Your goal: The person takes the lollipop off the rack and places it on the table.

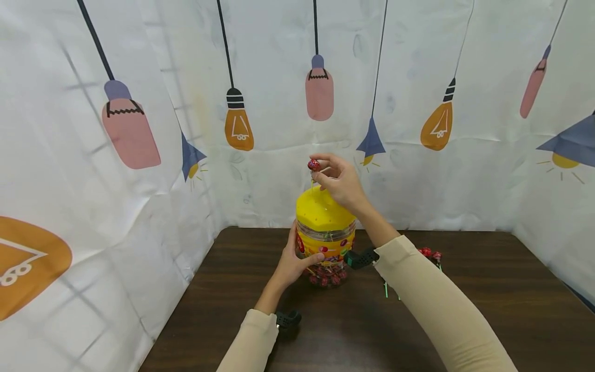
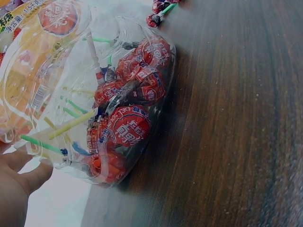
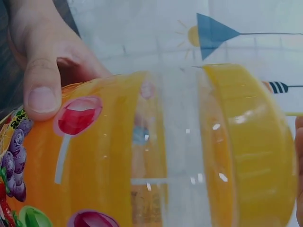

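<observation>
A clear plastic jar (image 1: 327, 243) with a yellow lid (image 1: 321, 209) and a fruit-printed label (image 3: 102, 156) stands toward the table's far side. Its left side is gripped by my left hand (image 1: 290, 266), the thumb laid across the front of the label. Red-wrapped lollipops (image 2: 128, 125) with green, yellow and white sticks lie inside at the bottom. Above the lid, my right hand (image 1: 341, 181) pinches a red-wrapped lollipop (image 1: 314, 165), ball up and stick pointing down at the lid top. In the right wrist view only the yellow stick (image 3: 294, 114) and a sliver of that hand show.
On the dark wooden table (image 1: 362, 325), more lollipops (image 1: 429, 253) lie right of the jar, partly hidden behind my right sleeve (image 1: 432, 294). A white curtain (image 1: 279, 175) printed with lamps hangs behind the table and along the sides.
</observation>
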